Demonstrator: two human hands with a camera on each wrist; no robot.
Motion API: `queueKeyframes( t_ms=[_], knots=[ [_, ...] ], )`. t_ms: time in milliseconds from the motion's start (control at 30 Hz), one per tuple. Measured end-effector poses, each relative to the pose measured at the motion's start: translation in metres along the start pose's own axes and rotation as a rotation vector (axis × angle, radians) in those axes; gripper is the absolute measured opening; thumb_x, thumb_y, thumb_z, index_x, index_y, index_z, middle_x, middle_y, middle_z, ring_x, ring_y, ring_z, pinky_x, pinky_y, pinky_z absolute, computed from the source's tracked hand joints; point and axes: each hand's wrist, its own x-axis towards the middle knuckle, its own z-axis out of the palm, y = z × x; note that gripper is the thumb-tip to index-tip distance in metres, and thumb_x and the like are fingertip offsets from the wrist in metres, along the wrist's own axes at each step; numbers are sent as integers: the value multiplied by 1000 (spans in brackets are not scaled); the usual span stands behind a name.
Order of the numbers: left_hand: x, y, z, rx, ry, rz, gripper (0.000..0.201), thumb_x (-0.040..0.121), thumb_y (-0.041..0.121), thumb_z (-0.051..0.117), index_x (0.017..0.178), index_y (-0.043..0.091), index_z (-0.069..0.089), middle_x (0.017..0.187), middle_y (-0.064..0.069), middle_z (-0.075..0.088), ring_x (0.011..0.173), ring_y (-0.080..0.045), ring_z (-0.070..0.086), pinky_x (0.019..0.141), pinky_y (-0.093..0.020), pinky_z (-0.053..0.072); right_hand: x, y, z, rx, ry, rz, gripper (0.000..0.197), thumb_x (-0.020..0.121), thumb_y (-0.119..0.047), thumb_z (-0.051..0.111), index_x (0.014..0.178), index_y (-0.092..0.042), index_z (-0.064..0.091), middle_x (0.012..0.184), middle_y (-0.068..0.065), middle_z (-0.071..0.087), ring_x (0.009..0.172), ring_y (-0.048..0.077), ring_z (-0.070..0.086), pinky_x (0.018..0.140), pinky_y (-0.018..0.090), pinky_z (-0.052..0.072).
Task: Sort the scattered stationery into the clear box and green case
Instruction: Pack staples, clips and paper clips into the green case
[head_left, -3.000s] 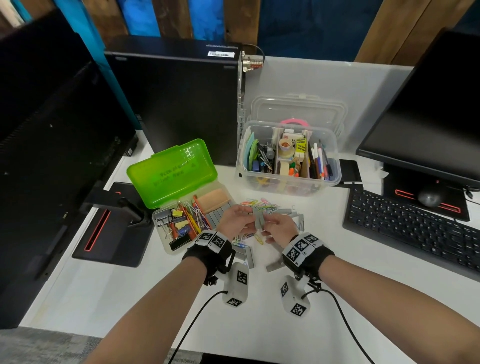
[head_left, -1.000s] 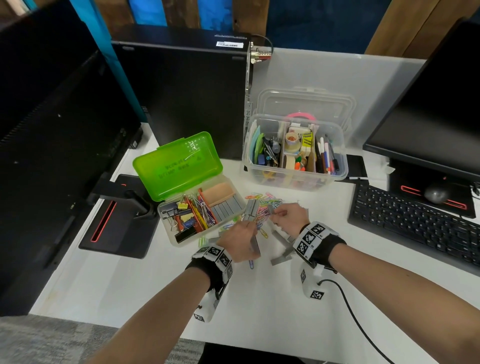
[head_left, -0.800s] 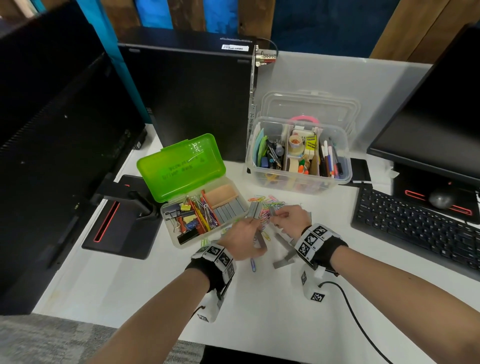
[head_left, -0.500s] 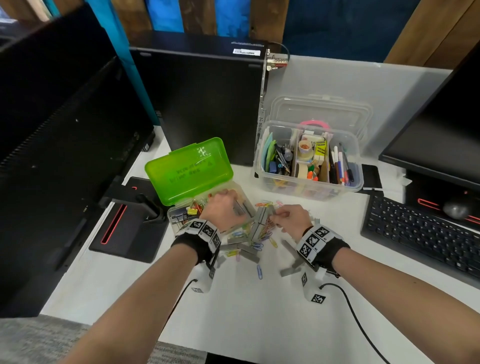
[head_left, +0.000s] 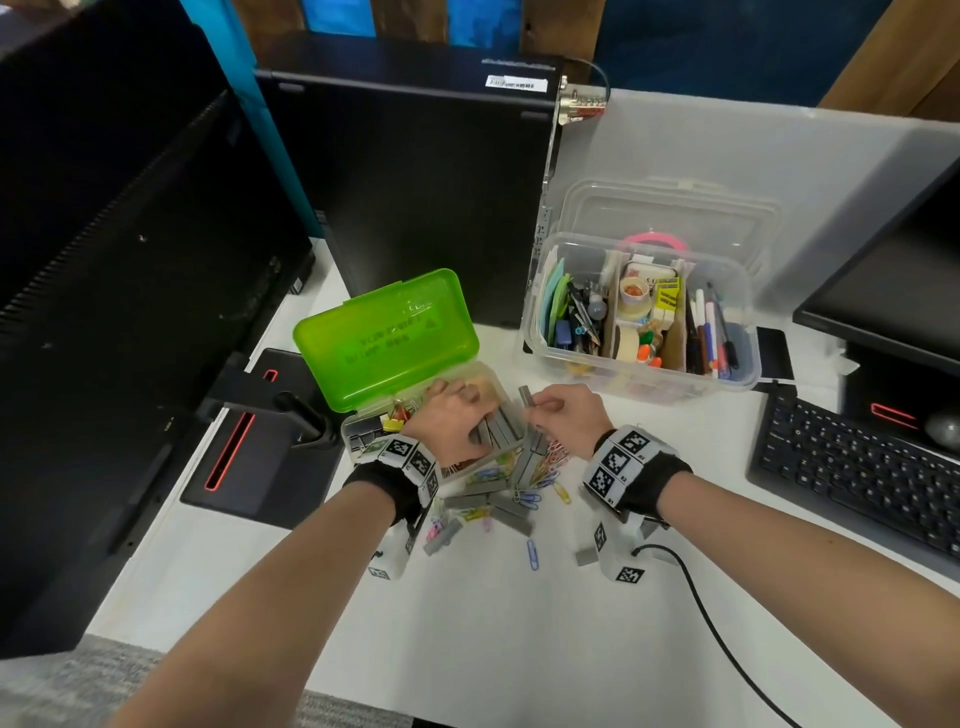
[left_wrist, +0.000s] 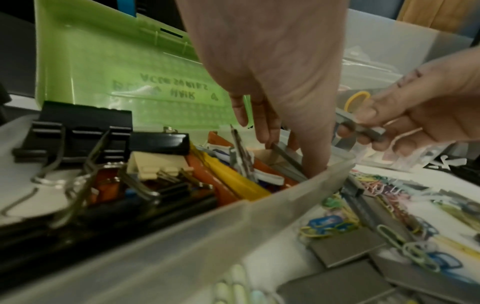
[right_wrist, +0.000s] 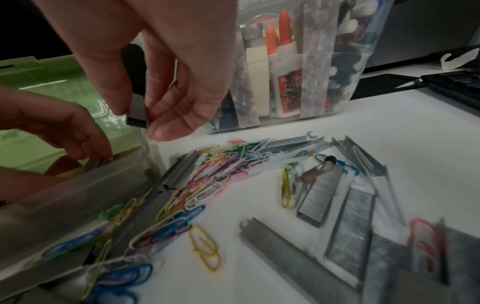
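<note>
The green case (head_left: 385, 332) lies open, its clear tray (left_wrist: 259, 216) holding binder clips, coloured clips and staple strips. My left hand (head_left: 457, 415) reaches into the tray's right end, and its fingers (left_wrist: 313, 160) pinch a grey staple strip (left_wrist: 284, 157) there. My right hand (head_left: 540, 405) hovers just right of the case, pinching another staple strip (right_wrist: 136, 115) between thumb and fingers. Coloured paper clips (right_wrist: 207, 181) and loose staple strips (right_wrist: 335, 197) lie scattered on the white table below both hands. The clear box (head_left: 641, 379) stands behind, packed with pens, tape and glue.
A black computer tower (head_left: 415, 182) stands behind the case, and a monitor (head_left: 104, 270) with its stand base (head_left: 260, 457) sits at the left. A keyboard (head_left: 857, 467), mouse (head_left: 943, 428) and second monitor (head_left: 904, 291) are at the right. A wrist cable (head_left: 711, 618) trails over the table.
My left hand has moved from the pile up and left into the green case with a staple strip. The right hand has lifted a strip off the pile.
</note>
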Motion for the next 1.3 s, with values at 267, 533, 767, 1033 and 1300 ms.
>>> queueKeyframes(
  t_ms=[267,533,767,1033,1300],
  knots=[
    [-3,5,-8,131,57,35,59,85,68,41,122,23,54,118,-2,57,112,-21,43,101,-37,24,3,-16,12,-244,-14,-49,18,80,-21,68,97,-16,68,87,4,69,85,23,63,78,32,51],
    [-6,9,-7,181,55,13,59,88,66,41,129,25,53,121,-1,58,115,-21,43,104,-36,24,8,-23,13,-305,-23,-16,13,80,-23,66,93,-20,64,94,7,68,92,26,60,79,32,50],
    [-4,3,1,160,27,33,54,88,61,45,130,26,53,124,-2,54,116,-22,44,103,-38,23,7,-24,11,-262,-33,-15,10,79,-25,69,85,-24,60,90,5,68,88,26,63,81,41,53],
    [0,3,2,197,14,60,50,90,56,45,133,29,49,131,-5,47,121,-24,43,104,-38,24,3,-23,12,-253,-41,-15,14,80,-23,70,92,-18,66,91,7,70,91,25,63,82,38,52],
    [7,0,-3,127,-57,55,54,88,55,53,134,28,48,130,-8,39,124,-26,38,108,-40,23,4,-26,13,-359,-62,-21,16,81,-21,67,97,-16,64,100,9,66,96,27,59,85,38,51]
  ],
)
